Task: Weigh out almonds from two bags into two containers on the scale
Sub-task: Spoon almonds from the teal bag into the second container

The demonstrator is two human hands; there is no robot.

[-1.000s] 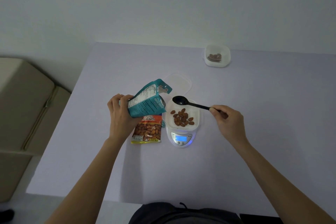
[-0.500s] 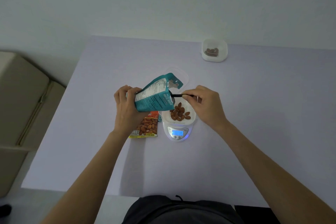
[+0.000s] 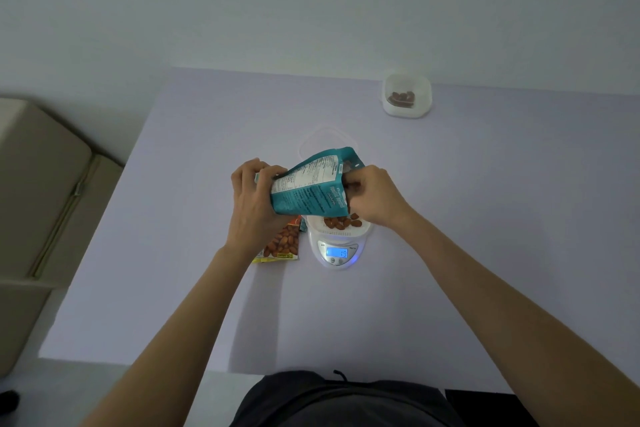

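Observation:
My left hand [image 3: 254, 199] grips a teal almond bag [image 3: 308, 185], tilted with its mouth to the right above the scale. My right hand [image 3: 375, 194] is at the bag's mouth with fingers curled; the black spoon it held a moment ago is hidden by the hand and the bag. Below them a white container [image 3: 341, 222] with several almonds sits on the white digital scale [image 3: 336, 253], whose blue display is lit. An orange almond bag [image 3: 281, 243] lies flat left of the scale, partly under my left hand.
A second white container [image 3: 407, 97] with a few almonds stands at the table's far right. A clear lid [image 3: 325, 140] lies behind the teal bag. The lilac table [image 3: 485, 218] ends near my body; a beige sofa [image 3: 38, 191] is on the left.
My right hand moved left with the black spoon, from over the container into the teal bag's mouth. The spoon is now out of sight. My left hand kept holding the bag.

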